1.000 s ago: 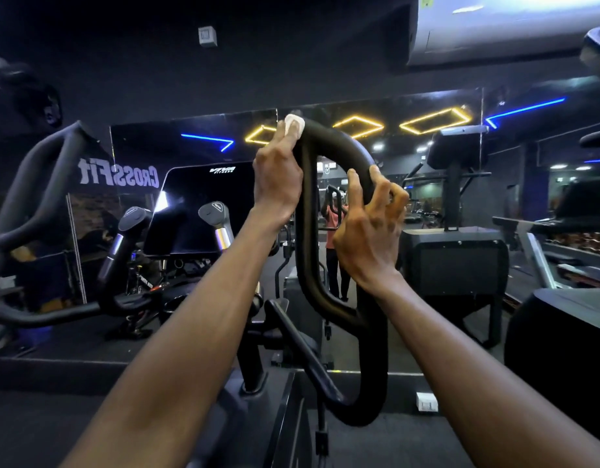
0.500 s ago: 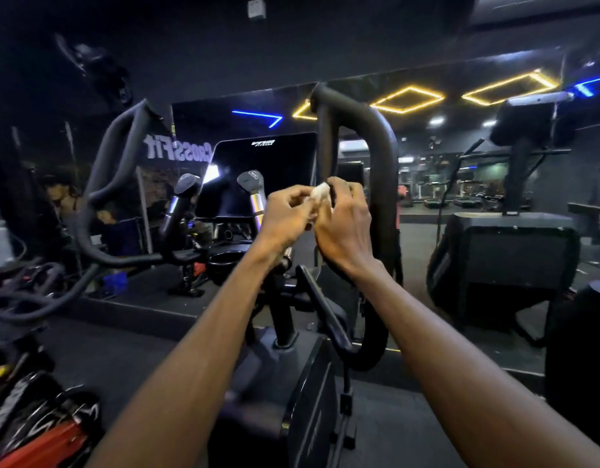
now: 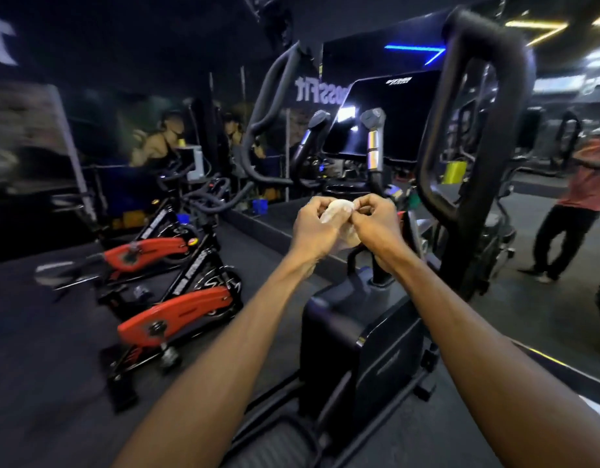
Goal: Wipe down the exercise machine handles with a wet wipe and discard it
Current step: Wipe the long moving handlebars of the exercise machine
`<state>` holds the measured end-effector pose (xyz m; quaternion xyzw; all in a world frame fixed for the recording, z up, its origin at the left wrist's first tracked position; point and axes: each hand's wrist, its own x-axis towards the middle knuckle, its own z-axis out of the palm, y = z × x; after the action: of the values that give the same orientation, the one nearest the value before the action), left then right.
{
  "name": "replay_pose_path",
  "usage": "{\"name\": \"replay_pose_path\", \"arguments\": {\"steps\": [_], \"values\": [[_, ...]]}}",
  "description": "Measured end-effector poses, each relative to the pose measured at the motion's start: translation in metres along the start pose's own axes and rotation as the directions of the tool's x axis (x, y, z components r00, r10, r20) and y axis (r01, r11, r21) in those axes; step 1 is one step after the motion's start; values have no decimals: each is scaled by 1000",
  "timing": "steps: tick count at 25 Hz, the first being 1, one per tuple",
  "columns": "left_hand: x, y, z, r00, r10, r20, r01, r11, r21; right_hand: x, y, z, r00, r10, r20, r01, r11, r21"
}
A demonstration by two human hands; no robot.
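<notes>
Hands meet in front of the exercise machine, clear of its handles: the left hand (image 3: 317, 229) and the right hand (image 3: 376, 224) both pinch the wet wipe (image 3: 339, 211) between curled fingers and thumbs, the pale wad bunched between them and partly spilling below the knuckles. Neither hand touches the machine. The wipe hangs just in front of the machine's console (image 3: 389, 113), below its screen, and to the left of the tall looped right handle (image 3: 474, 130). The matching left handle (image 3: 271, 106) rises on the far side of the console from that loop, well apart from the hands, and 2 short grips with metal bands (the inner pair) stand directly under the screen.

My reading is that wiping is paused and the wipe is being refolded or balled up, either to offer a fresh face for a remaining handle or to ready it for discarding; which of the 2 cannot be told. No bin can be made out in the dark room. If a handle remains, the next move calls for 1 hand to carry the wipe to it and wrap round the bar.

Left of the console stand 2 red spin bikes (image 3: 177, 315); to its right, a person in a red top (image 3: 585, 184) shows.
</notes>
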<state>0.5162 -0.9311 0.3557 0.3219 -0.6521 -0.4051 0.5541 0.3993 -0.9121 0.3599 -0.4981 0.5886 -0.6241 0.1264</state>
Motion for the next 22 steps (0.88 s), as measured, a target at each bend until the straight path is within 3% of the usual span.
{"name": "replay_pose_path", "arguments": {"steps": [4,8,17,22], "values": [[-28,-17,-68,978,-66,-198,82,994,76,-40,-12,54,956,115,271,-190,944,271],[-64,-26,-158,944,-59,-324,127,973,192,-89,-46,122,897,169,409,-346,843,411],[-187,9,-358,852,-23,-523,213,928,306,-236,-134,269,781,98,617,-405,831,381],[-233,20,-459,813,-105,-573,331,893,306,-302,-164,353,688,58,724,-467,799,380]]}}
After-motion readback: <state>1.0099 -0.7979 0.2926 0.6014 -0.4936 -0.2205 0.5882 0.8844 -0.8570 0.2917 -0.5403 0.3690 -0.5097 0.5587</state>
